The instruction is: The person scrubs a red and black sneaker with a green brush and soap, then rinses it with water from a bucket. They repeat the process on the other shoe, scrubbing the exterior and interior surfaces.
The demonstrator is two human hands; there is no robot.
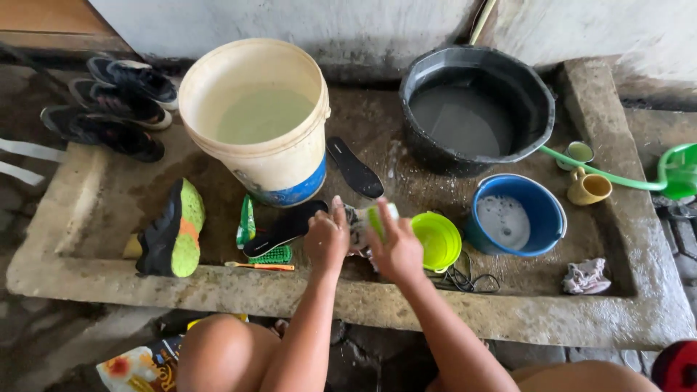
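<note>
Both hands meet over the wet concrete trough (87, 218): the left hand (326, 239) grips a shoe (357, 225), the right hand (396, 250) closed around a green brush (377, 218). The wet shoe looks light, soft, probably slippery; the heel seems the firmest hold

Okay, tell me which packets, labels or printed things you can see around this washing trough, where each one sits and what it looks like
Green sachet: on the trough floor, just in front of the cream bucket, narrow, bright green.
Blue label band: around the foot of the cream bucket, blue with pale markings.
Printed bag: on the ground outside the trough, by the person's knee, crumpled, white with orange and yellow pictures.
</note>
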